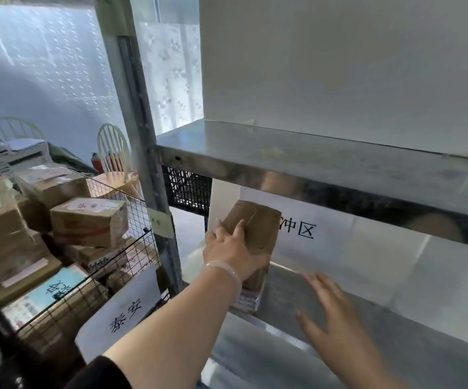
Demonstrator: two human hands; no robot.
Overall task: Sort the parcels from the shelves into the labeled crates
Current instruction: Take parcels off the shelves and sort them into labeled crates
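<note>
Gripping brown cardboard parcel (261, 228) with left hand (234, 248), on lower shiny metal shelf (395, 346), left end. Holding right hand (329, 310) flat, fingers wide, just right of parcel, not touching. Far left: black wire crate (132, 217).

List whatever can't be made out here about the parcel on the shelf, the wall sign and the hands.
Head view only:
- Brown cardboard parcel: the left hand gripping it covers its near side; print at its bottom is unreadable.
- White paper wall sign: its leading text is hidden behind the parcel.
- Right hand: motion-blurred, fingertips indistinct.
- Pink labels on boxes in the black wire crate: too small to read.
</note>
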